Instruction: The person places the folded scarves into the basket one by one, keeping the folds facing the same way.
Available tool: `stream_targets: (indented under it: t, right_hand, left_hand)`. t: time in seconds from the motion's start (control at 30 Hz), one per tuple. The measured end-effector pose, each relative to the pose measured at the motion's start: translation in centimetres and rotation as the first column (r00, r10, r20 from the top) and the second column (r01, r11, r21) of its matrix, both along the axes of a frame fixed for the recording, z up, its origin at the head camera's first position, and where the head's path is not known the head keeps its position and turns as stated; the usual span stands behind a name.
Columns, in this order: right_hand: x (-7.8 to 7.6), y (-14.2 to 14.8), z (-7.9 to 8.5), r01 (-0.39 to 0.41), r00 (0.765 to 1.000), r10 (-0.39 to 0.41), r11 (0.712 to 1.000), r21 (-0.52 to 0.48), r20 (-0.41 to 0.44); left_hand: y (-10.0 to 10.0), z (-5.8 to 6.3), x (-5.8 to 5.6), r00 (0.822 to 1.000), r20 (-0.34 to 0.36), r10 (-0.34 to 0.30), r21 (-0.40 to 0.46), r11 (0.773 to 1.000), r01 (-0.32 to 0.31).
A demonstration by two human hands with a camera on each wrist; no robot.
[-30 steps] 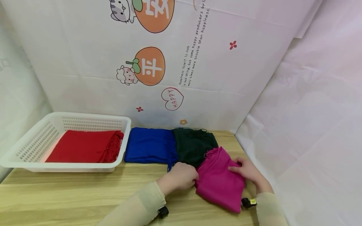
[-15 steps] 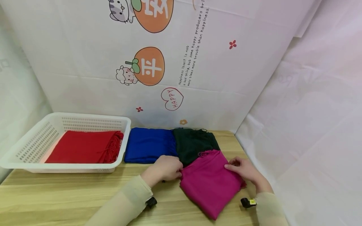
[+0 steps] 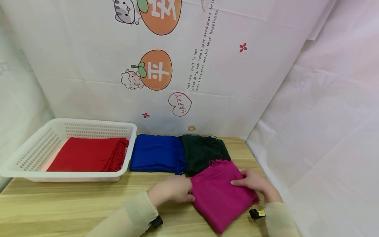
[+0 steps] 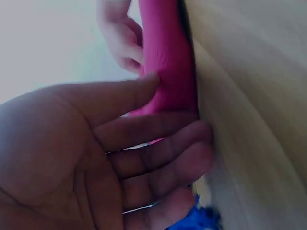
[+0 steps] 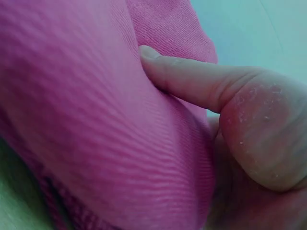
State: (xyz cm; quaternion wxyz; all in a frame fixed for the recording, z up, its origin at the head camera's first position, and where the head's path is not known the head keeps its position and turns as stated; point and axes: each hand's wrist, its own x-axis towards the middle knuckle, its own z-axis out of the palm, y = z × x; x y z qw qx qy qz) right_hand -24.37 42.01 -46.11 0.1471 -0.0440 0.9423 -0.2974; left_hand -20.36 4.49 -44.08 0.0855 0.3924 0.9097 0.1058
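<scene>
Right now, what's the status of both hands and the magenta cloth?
Left hand holding left edge, right hand gripping right side of magenta cloth. Cloth folded, askew over table. Dark green cloth crowding its far edge.

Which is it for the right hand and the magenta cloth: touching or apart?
Touching. The right wrist view shows the right hand with its thumb against the magenta cloth, no gap at the tip.

On the sheet (image 3: 231, 75), a heart (image 3: 180, 112) is reading "HAPPY", the lower orange (image 3: 156, 69) "平", while the upper orange (image 3: 162, 29) is bearing a cut-off character. 3 lines (image 3: 200, 54) are saying "Happiness itself is not / a bad thing, but some happy producers brin… / many times more trouble than happiness."
</scene>
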Motion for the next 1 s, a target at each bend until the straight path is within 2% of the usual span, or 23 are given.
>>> stream_targets:
  t: [0.1,0.3,0.5,0.63,0.83,1.0]
  right_hand:
    - [0.0,-0.1,0.0,-0.012,0.999,0.013,0.999,-0.033,0.029]
    - [0.1,-0.3,0.0,-0.018,0.999,0.021,0.998,-0.067,0.043]
    - [0.5,-1.5,0.6,0.105,0.993,-0.101,0.992,-0.066,0.067]
    - [0.7,-2.1,0.8,0.154,0.987,-0.153,0.988,-0.016,0.044]
    - [0.8,-2.2,0.7,0.154,0.987,-0.155,0.988,0.015,0.046]
    - [0.8,-2.2,0.6,0.146,0.986,-0.145,0.989,-0.01,0.079]
  left_hand:
    - [0.5,0.2,0.6,0.996,0.087,0.011,0.027,1.0,-0.014]
    - [1.2,-0.1,0.5,0.985,0.163,0.048,0.099,0.993,-0.065]
    - [2.0,-0.7,0.7,0.959,0.226,0.169,0.186,0.959,-0.212]
    - [2.4,-0.9,1.2,0.95,0.229,0.211,0.225,0.938,-0.263]
    - [2.2,-0.8,1.5,0.935,0.212,0.285,0.156,0.934,-0.32]
    - [1.9,-0.7,1.5,0.926,0.238,0.293,0.119,0.937,-0.328]
